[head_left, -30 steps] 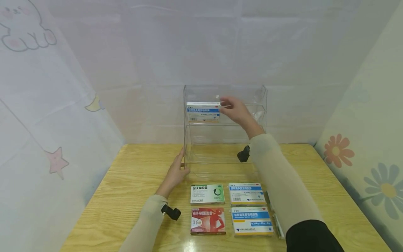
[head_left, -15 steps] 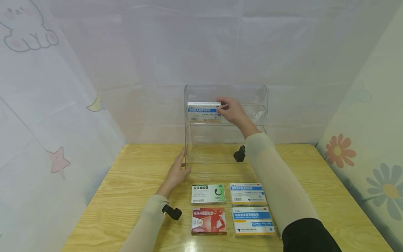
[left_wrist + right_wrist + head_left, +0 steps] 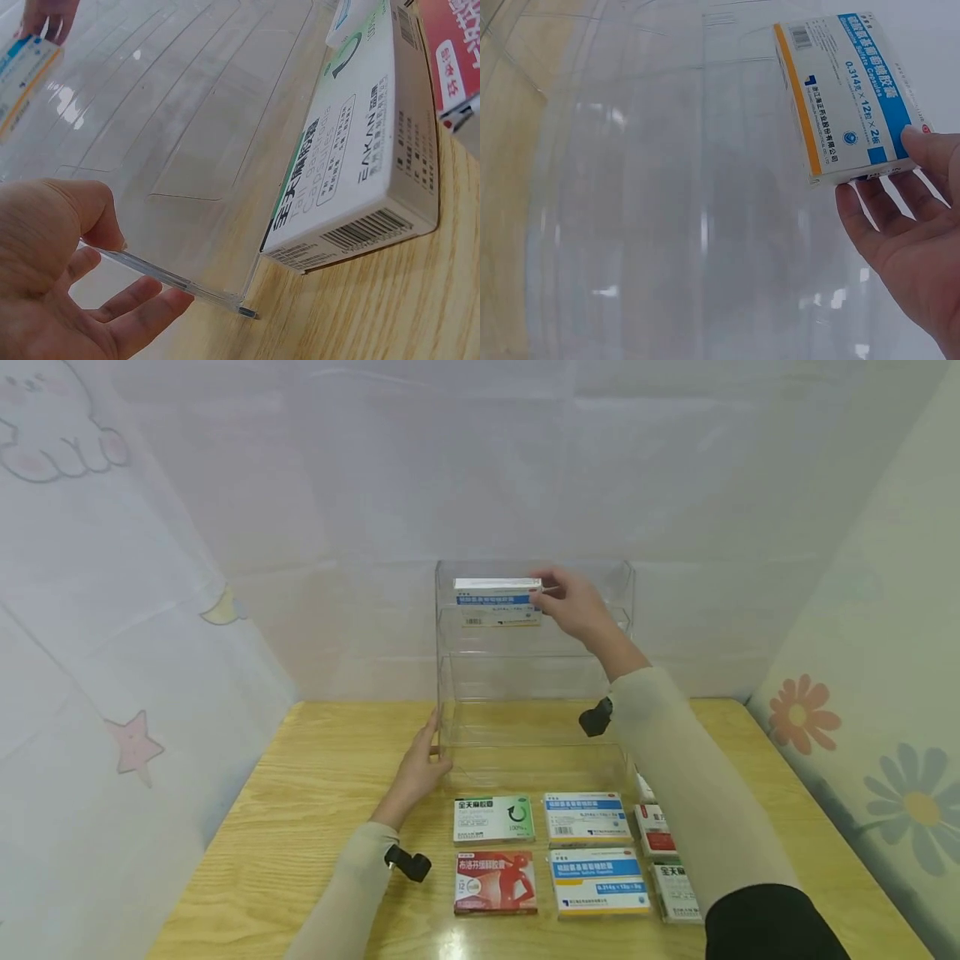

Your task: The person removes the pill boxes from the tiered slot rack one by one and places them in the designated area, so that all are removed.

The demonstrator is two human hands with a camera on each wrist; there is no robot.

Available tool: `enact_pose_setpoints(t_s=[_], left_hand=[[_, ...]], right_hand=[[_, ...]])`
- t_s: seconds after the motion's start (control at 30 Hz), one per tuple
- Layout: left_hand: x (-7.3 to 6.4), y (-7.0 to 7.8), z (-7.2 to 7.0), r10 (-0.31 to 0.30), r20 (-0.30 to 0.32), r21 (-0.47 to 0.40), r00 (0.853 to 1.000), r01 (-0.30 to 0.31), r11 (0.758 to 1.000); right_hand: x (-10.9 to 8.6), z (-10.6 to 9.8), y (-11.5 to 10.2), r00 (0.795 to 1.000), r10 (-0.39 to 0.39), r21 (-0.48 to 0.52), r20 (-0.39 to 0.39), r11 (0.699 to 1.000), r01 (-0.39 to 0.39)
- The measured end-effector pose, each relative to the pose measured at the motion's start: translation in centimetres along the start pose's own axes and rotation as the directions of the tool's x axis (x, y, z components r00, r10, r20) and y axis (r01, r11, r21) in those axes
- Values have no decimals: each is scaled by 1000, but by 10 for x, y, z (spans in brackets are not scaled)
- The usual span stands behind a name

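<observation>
A clear plastic tiered rack [image 3: 517,655] stands on the table. My left hand [image 3: 416,772] holds its left side panel low down; the left wrist view shows the thumb on one side of the panel edge and fingers on the other. High at the rack, my right hand [image 3: 581,606] pinches the right end of a white, blue and orange medicine box [image 3: 847,94]. In the head view the box is upright at the top tier, its lower part seen through the tier's clear front. In the right wrist view, the thumb presses its printed face and the fingers lie beneath its end.
Before the rack lie a green-white medicine box [image 3: 493,820], a red one [image 3: 495,883] and two blue-white ones, one behind [image 3: 587,820] and one in front [image 3: 600,882]. More boxes, including a red-white one [image 3: 656,831], are partly hidden by my right sleeve.
The medicine box has risen and shifted slightly right with my right hand. My right forearm has swung right, uncovering boxes beside it. The left hand keeps its place on the rack.
</observation>
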State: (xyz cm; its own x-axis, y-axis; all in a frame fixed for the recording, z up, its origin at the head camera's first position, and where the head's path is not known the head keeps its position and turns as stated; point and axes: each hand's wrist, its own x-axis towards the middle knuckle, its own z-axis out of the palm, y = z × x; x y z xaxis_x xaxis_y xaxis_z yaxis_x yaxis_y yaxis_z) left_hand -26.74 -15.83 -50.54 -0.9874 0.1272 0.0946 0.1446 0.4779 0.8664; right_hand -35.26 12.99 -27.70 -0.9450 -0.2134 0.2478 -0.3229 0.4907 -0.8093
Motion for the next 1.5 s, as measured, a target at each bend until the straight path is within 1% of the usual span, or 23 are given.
enact_pose_setpoints(t_s=[0.07, 0.13, 0.27, 0.4, 0.53, 0.7, 0.83, 0.93, 1.1, 1.23, 1.43, 1.5], left_hand=[[0, -1, 0, 0, 0, -2, 1000, 0, 1000], [1, -2, -1, -2, 4, -4, 1000, 2, 1000], [1, -3, -4, -3, 10, -16, 1000, 3, 1000], [1, -3, -8, 0, 12, -26, 1000, 0, 1000], [-1, -4, -14, 0, 27, -47, 1000, 1, 999], [-2, -6, -19, -5, 60, -82, 998, 10, 997], [-1, -8, -22, -7, 59, -97, 998, 12, 995], [1, -7, -23, 1, 53, -90, 999, 4, 996], [1, -9, -23, 13, 67, -69, 998, -9, 998], [-1, -11, -22, 6, 69, -66, 998, -1, 998], [-3, -10, -20, -6, 66, -78, 998, 11, 997], [-3, -9, -19, -5, 61, -82, 998, 10, 997]], right_hand=[[-7, -9, -4, 1000, -21, 27, 11, 999, 20], [-15, -19, -6, 999, -32, 34, 28, 999, 31], [-32, -35, -2, 998, -36, 47, 55, 998, 34], [-47, -50, 11, 998, -36, 63, 55, 997, 32], [-60, -63, 26, 998, -34, 78, 44, 996, 31], [-82, -77, 42, 999, -41, 67, 32, 997, 38], [-98, -89, 55, 998, -47, 57, 28, 997, 46], [-109, -97, 65, 999, -29, 51, 25, 998, 27], [-127, -105, 78, 999, 24, 33, 38, 999, -26], [-139, -111, 92, 998, 41, 31, 52, 999, -43], [-164, -127, 114, 993, 92, -39, 69, 995, -89], [-172, -132, 122, 992, 102, -16, 76, 995, -101]])
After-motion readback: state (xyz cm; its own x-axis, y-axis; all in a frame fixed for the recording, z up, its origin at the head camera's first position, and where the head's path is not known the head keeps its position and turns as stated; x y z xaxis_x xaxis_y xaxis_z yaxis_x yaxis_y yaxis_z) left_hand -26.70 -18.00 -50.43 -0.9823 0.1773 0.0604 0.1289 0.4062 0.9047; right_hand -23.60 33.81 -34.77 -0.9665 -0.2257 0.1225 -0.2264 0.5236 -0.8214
